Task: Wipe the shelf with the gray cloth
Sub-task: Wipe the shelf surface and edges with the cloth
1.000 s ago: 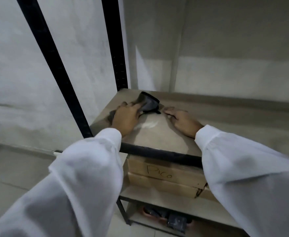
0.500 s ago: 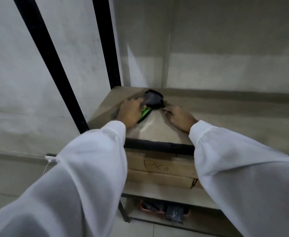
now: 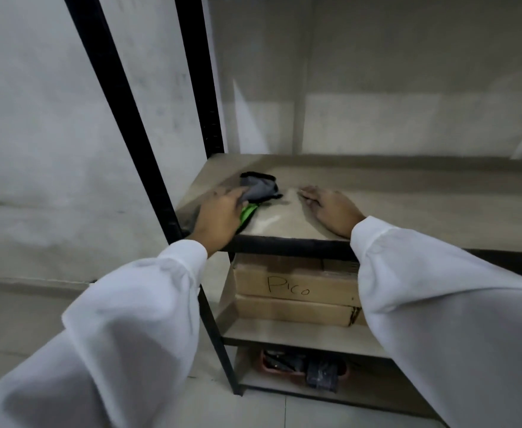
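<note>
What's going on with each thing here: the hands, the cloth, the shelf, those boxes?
left hand: grips the gray cloth.
right hand: open, flat on the shelf.
gray cloth: bunched, lying on the shelf's left end.
shelf: level, bearing hands and cloth.
cardboard boxes: closed, stacked two high, one shelf down.

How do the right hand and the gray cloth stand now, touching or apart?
Apart. The head view shows a strip of bare shelf between the right hand and the gray cloth, which the left hand holds.

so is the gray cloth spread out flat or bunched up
Bunched up: the gray cloth rises in crumpled folds on the shelf, held at its near edge by the left hand.
</note>
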